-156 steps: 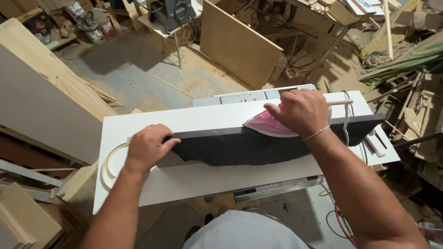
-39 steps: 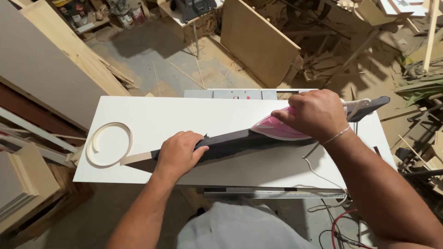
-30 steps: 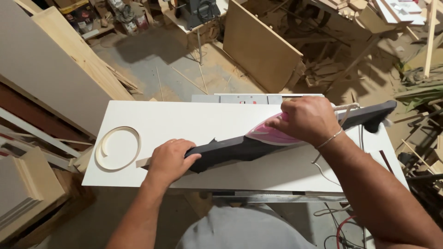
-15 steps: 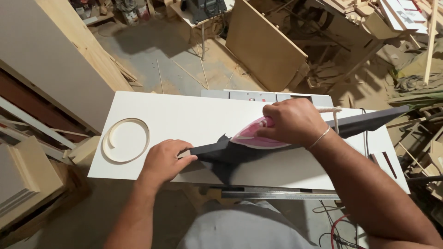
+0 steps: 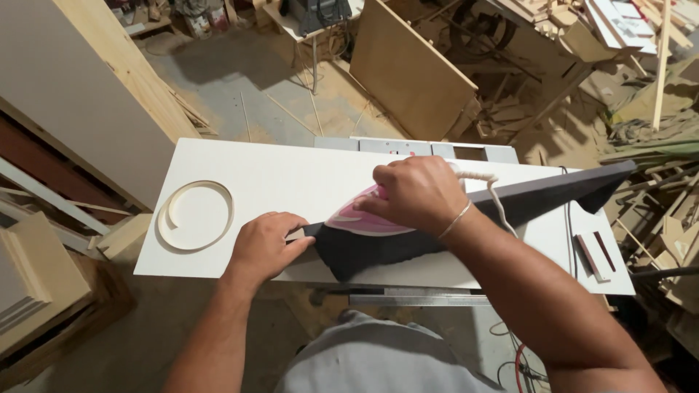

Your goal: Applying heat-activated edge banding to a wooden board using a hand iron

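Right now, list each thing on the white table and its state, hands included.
Pink iron: flat side down on the dark panel's edge.
Dark panel: standing on edge, tilted.
Coil of edge strip: lying loose, untouched.
Right hand: gripping the iron.
Left hand: pressing the panel's near end.

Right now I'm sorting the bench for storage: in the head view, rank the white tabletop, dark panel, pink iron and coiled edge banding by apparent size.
1. White tabletop
2. Dark panel
3. Coiled edge banding
4. Pink iron, though the right hand hides much of it, so its rank against the coil is unsure.
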